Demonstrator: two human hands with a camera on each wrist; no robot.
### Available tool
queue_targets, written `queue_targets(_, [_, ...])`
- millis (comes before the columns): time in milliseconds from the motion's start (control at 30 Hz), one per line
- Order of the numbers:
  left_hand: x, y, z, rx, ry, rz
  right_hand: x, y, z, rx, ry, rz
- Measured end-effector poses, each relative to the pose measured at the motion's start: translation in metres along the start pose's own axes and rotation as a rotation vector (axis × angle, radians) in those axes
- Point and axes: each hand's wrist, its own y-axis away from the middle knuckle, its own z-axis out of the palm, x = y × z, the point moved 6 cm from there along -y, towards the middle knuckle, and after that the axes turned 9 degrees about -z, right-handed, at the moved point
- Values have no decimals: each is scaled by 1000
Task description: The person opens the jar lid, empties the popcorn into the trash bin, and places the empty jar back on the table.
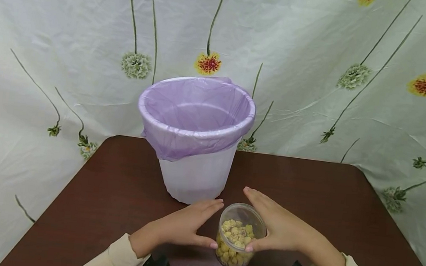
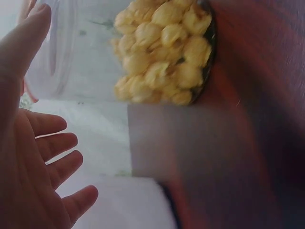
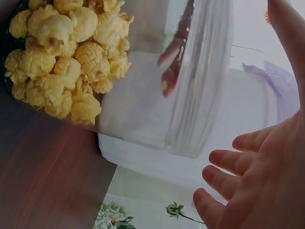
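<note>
A clear, round plastic jar stands upright near the front of the table, a little over half full of yellow popcorn. To its left is my left hand, fingers stretched forward and thumb apart, with its thumb tip close to the jar's side. My right hand spreads on the other side, and its thumb overlaps the rim in the head view. From the right wrist, the popcorn shows through the jar wall, with the fingers extended beside the thick clear rim. Neither hand grips the jar.
Behind the jar, slightly left, a white bin stands on the table, lined with a purple plastic bag folded over its rim. The dark brown table ends at a flower-printed cloth hanging behind.
</note>
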Motion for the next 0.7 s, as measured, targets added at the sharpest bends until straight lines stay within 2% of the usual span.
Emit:
queue_targets(133, [2, -2, 13, 10, 82, 1, 1, -1, 6, -4, -6, 23])
queue_targets(367, [9, -6, 26, 95, 221, 23, 1, -2, 15, 21, -74, 58])
queue_targets(533, [13, -11, 36, 150, 408, -6, 0, -3, 21, 45, -62, 40])
queue_targets(700, [14, -12, 46, 202, 621, -82, -3, -5, 27, 66, -37, 18])
